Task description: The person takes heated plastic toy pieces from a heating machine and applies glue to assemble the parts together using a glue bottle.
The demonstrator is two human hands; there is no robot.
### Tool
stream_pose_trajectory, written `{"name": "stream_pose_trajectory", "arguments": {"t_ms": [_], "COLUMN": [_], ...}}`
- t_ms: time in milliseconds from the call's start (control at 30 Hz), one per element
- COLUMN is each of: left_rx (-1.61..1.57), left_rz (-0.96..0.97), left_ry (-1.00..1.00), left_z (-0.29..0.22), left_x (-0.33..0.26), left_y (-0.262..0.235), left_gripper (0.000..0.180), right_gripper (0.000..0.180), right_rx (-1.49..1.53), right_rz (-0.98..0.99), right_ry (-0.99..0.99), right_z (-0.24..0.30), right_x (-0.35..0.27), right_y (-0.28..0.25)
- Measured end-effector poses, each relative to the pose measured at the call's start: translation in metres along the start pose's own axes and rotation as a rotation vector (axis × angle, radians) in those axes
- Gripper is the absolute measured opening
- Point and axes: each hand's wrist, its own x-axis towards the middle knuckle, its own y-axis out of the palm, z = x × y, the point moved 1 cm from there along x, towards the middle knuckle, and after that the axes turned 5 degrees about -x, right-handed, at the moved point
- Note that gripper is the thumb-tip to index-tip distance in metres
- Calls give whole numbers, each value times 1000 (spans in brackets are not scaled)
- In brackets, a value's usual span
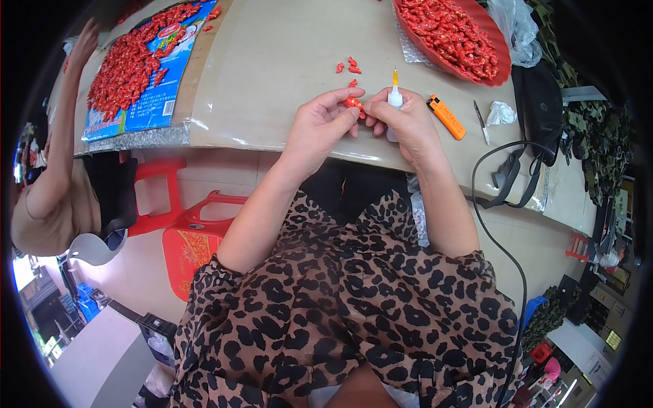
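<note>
Over the near edge of the table, my left hand [320,126] pinches a small glossy red piece [353,103] with gold specks between thumb and fingers. My right hand [415,126] is closed around a slim white squeeze bottle [395,98], whose yellow nozzle points up and away from me. The right thumb and forefinger also meet at the red piece, close to the left fingertips. Just beyond my hands lie a few loose red pieces [354,66] of the same kind. The lower part of the bottle is hidden by my right fingers.
Right of my hands lie an orange lighter [447,117], a thin pen-like tool [481,123] and crumpled tissue [502,113]. A red basin [505,51] full of red pieces stands far right. More cover a blue printed sheet [146,112] at left, near another person's arm [64,129].
</note>
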Motion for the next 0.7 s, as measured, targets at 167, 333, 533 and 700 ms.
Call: {"name": "stream_pose_trajectory", "arguments": {"t_ms": [167, 333, 533, 700], "left_rx": [2, 2, 33, 71], "left_rz": [-17, -33, -39, -62], "left_ry": [24, 32, 42, 67], "left_z": [3, 6, 13, 23], "left_x": [1, 0, 0, -3], "left_y": [0, -1, -1, -2], "left_gripper": [27, 26, 25, 24], "right_gripper": [10, 12, 8, 11], "right_rx": [-29, -37, -58, -48], "right_rz": [6, 27, 25, 34], "right_ry": [21, 32, 33, 28], "right_z": [0, 0, -10, -19], "right_x": [1, 0, 3, 5], "right_y": [-1, 0, -2, -2]}}
